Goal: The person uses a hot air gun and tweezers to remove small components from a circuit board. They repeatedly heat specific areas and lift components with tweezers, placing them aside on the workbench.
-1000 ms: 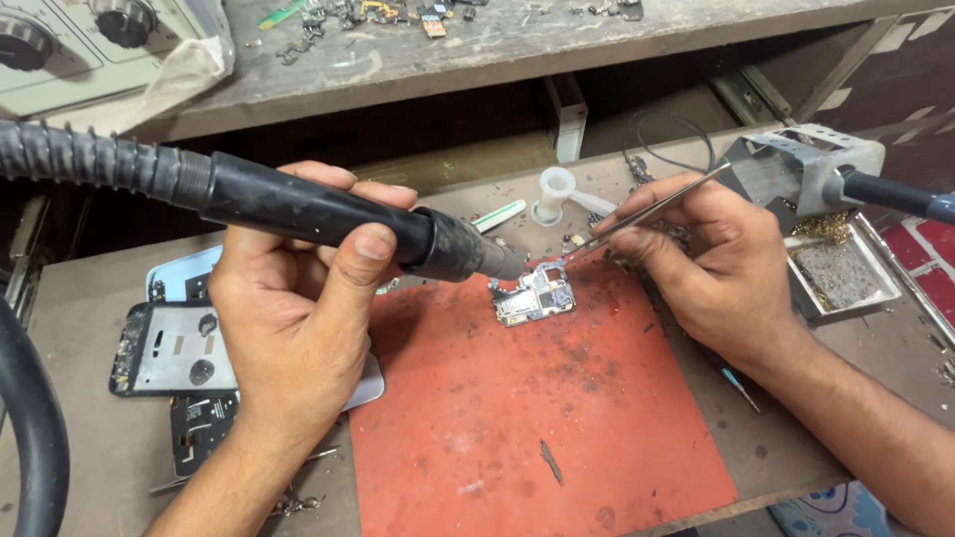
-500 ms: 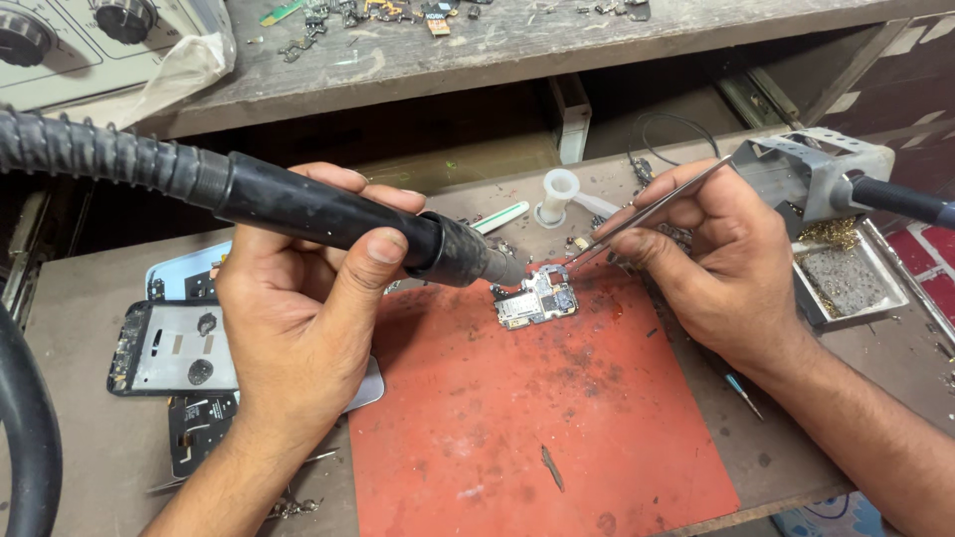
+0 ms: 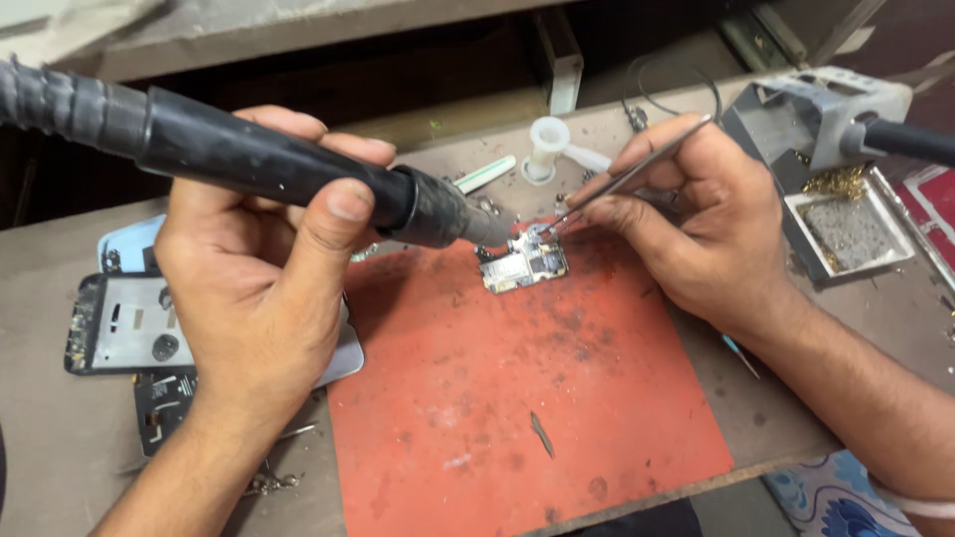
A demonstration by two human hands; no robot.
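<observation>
My left hand (image 3: 254, 288) grips a black hot-air wand (image 3: 288, 179) with a ribbed hose running off to the upper left. Its nozzle points at a small phone circuit board (image 3: 524, 266) lying at the top edge of an orange work mat (image 3: 517, 398). My right hand (image 3: 711, 224) holds thin metal tweezers (image 3: 637, 174) whose tips rest at the board's upper edge, right beside the nozzle.
A phone frame (image 3: 119, 323) and other phone parts lie left of the mat, partly under my left wrist. A soldering iron stand (image 3: 816, 114) with a tray (image 3: 856, 234) sits at the right. A white plastic spool (image 3: 547, 144) stands behind the board. A shelf edge runs overhead.
The wand's nozzle and the tweezer tips have stayed at the board. The view has drawn closer to the bench, so the hands and mat look larger.
</observation>
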